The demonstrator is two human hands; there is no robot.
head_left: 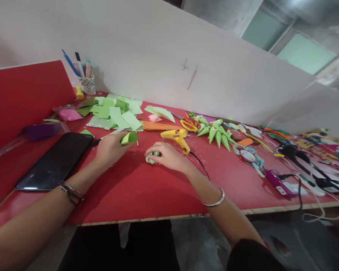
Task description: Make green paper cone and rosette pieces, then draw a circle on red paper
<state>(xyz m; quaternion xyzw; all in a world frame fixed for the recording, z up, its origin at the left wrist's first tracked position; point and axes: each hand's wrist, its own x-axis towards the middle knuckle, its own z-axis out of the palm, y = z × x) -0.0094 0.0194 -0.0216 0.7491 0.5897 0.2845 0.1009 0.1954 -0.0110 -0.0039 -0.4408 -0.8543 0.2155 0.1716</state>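
My left hand [110, 148] is closed around a rolled piece of green paper [129, 138], held just above the red table. Its open end faces right. My right hand [169, 155] curls over a small pale green paper piece [151, 158] on the table, with fingertips touching it; its exact shape is partly hidden. Behind my right hand lies a yellow glue gun [173, 134], its black cord trailing toward the front. A cluster of green paper cones [216, 135] rests to the right of the glue gun.
Green paper strips [120, 117] are heaped at the back left. A black phone [55, 162] lies beside my left forearm. Scissors [190, 124] sit behind the glue gun. A pen cup [87, 84] stands by the wall. A purple power strip [279, 183] and cables are at right.
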